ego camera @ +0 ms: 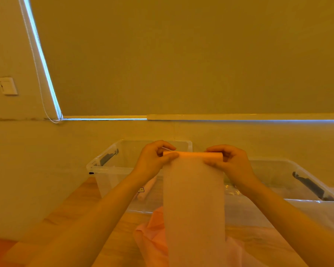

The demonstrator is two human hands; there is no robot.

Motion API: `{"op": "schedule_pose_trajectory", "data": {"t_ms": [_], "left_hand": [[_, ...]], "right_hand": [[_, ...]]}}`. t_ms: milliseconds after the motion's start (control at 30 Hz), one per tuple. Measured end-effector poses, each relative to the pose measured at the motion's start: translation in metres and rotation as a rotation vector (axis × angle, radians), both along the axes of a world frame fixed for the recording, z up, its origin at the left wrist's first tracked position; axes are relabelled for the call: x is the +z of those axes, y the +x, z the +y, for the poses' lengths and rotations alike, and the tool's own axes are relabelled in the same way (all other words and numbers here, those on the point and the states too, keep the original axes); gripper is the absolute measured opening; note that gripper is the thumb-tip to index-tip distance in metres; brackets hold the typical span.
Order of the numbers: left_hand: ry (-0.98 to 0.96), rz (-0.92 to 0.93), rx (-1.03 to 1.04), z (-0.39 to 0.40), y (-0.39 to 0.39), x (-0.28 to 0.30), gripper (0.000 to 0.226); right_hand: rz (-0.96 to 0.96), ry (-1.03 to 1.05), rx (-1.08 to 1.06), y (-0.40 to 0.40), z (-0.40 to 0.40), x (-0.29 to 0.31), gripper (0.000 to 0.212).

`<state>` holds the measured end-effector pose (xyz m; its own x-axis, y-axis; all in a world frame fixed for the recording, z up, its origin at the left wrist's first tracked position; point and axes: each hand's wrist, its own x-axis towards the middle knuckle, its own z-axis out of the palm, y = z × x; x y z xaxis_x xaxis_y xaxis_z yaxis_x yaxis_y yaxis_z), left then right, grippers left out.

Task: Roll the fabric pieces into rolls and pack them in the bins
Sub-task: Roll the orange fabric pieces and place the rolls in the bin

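At the bottom of the frame, loose pink fabric (150,228) lies heaped on the wooden table (69,214), still unrolled. Rising from it through the lower centre, a pale fabric strip (194,199) hangs from a thin roll (197,156) just started at its top edge. The left hand (154,160) and right hand (228,160) each pinch one end of that roll, the strip between them. Behind, the left bin (104,166) seems to hold one finished roll (145,191); the right bin (297,166) looks unfilled. Most work remains.
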<state>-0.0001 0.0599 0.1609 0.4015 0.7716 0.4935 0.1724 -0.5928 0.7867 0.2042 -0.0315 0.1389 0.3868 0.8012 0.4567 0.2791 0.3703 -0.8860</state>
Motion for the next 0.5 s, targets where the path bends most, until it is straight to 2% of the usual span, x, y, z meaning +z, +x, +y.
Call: {"op": "schedule_pose_trajectory", "data": {"t_ms": [133,333,500], "left_hand": [[0.000,-0.005,-0.008,-0.0015,-0.0002,0.0004,0.011],[0.035,0.041,-0.076,0.0015,-0.0018,0.0014,0.029],[0.016,0.000,-0.012,0.0037,0.0003,0.0007,0.017]], "right_hand": [[0.019,0.025,-0.025,-0.0011,-0.0005,-0.0010,0.017],[0.015,0.015,-0.048,-0.0015,-0.0017,-0.0001,0.008],[-0.051,-0.017,-0.023,-0.0007,-0.0010,-0.0006,0.026]]}}
